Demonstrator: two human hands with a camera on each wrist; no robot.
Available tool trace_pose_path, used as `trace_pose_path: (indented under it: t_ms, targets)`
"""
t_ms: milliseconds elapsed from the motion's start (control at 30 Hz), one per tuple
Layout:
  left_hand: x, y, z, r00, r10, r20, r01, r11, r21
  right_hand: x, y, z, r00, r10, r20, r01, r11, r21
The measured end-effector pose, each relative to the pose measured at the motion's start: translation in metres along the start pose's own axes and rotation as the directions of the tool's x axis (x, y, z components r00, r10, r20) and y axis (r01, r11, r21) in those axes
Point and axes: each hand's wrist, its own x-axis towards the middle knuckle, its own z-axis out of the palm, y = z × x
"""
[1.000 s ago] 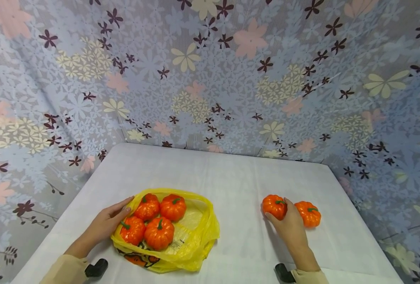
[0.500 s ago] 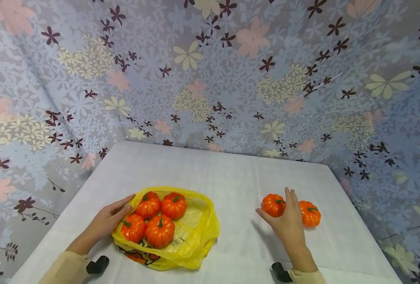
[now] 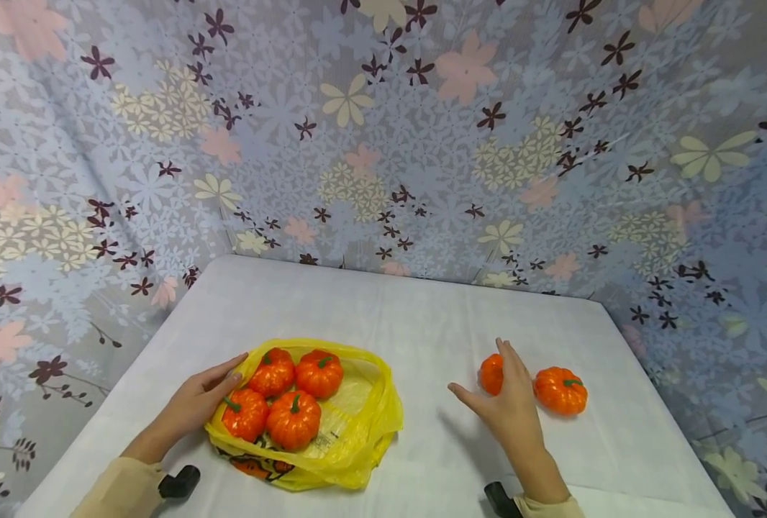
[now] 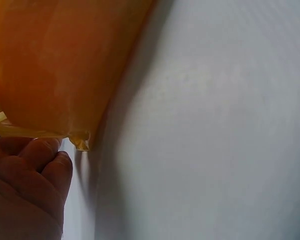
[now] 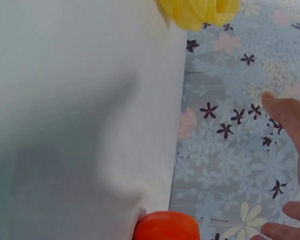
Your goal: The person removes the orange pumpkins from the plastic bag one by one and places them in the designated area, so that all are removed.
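At the left rim of the yellow bag (image 3: 364, 450) my left hand (image 3: 192, 403) pinches the plastic between thumb and fingers. Several orange pumpkins (image 3: 293, 423) with green stems lie inside the bag. My right hand (image 3: 513, 410), empty with thumb and fingers spread, hovers in front of a pumpkin (image 3: 490, 374) and partly hides it. Another pumpkin (image 3: 561, 392) lies just right of that hand. In the left wrist view, curled fingers (image 4: 44, 160) meet the bag's edge (image 4: 64, 65). The right wrist view has the spread hand (image 5: 297, 130) beside a pumpkin's top (image 5: 167, 227).
White cloth covers the table (image 3: 383, 309), and a flowered curtain (image 3: 409, 144) hangs behind it and at both sides. Black devices (image 3: 179, 482) are at both wrists. A bit of the yellow bag (image 5: 195, 12) shows at the top of the right wrist view.
My right hand has let go of the left one of the two loose pumpkins, spread its fingers and moved left. The left hand remains at the bag's rim.
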Motion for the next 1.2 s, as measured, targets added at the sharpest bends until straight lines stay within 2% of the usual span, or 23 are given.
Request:
trace_pose_path:
  t_ms: [167, 300, 400, 733, 1000, 1200]
  targets:
    - [-0.001, 0.001, 0.000, 1.000, 0.017, -0.002, -0.017, 1.000, -0.001, -0.003, -0.009, 0.005, 0.997, 0.028, 0.066, -0.031, 0.998, 0.045]
    - [-0.001, 0.001, -0.001, 1.000, 0.015, -0.005, -0.015, 1.000, -0.004, -0.006, -0.019, 0.008, 0.987, 0.071, 0.143, -0.087, 0.991, 0.104]
    - [0.000, 0.001, -0.001, 1.000, 0.011, -0.004, -0.011, 1.000, 0.000, -0.008, -0.026, 0.011, 0.982, 0.074, 0.176, -0.101, 0.984, 0.146]
    - [0.001, -0.001, 0.000, 1.000, -0.007, 0.002, 0.007, 1.000, 0.013, -0.014, -0.035, 0.022, 0.977, 0.006, 0.214, -0.060, 0.967, 0.248]
    - [0.000, -0.001, 0.002, 1.000, 0.004, -0.009, -0.004, 1.000, 0.006, -0.020, -0.038, 0.030, 0.976, -0.041, 0.214, -0.021, 0.960, 0.279]
    - [0.000, 0.003, 0.002, 1.000, 0.001, -0.005, -0.001, 1.000, -0.008, -0.023, -0.044, 0.036, 0.970, -0.043, 0.238, -0.029, 0.956, 0.292]
